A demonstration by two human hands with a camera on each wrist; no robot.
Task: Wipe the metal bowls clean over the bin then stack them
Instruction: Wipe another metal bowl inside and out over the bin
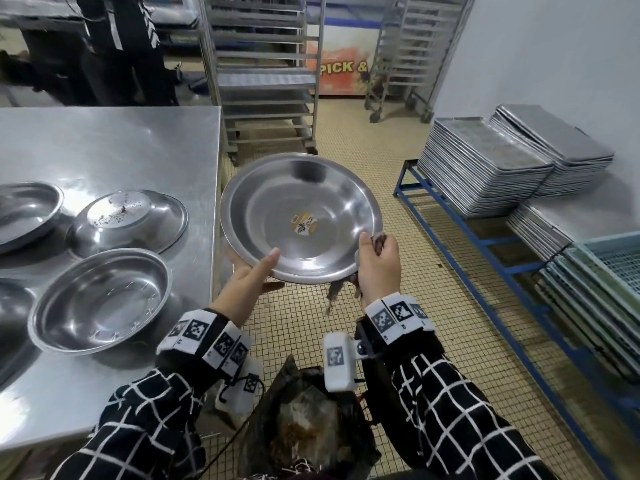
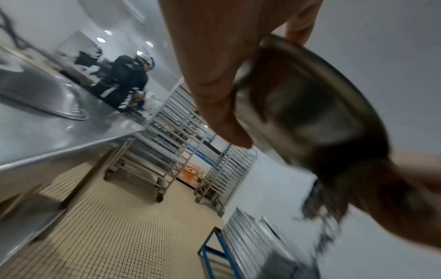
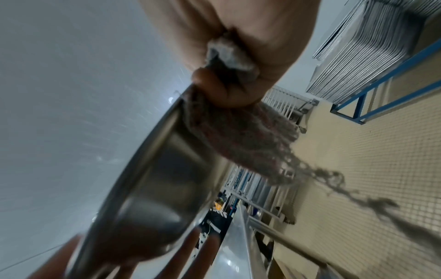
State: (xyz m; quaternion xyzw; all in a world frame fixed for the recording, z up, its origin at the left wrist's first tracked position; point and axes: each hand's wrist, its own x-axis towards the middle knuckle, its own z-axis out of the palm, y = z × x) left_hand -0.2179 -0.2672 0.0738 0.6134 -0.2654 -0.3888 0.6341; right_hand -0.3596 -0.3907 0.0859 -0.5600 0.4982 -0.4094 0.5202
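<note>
1. Hands, head view: left hand [image 1: 247, 284] grips round shiny metal bowl [image 1: 300, 218] at its rim; right hand [image 1: 377, 268] clamps frayed grey rag [image 1: 335, 289] at the rim. Inside looks clean. Bowls on steel table [image 1: 114, 140] unstacked, one upturned bowl [image 1: 126, 225] crumbed.
2. Left wrist: thumb over the rim, underside blurred.
3. Right wrist: rag draped on the outer wall; wiping unfinished, I'd judge.

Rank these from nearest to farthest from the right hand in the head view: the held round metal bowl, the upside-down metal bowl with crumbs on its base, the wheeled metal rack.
1. The held round metal bowl: the right hand, gripping a cloth, touches its right rim.
2. The upside-down metal bowl with crumbs on its base: left, on the steel table.
3. The wheeled metal rack: far back, on the floor.
</note>
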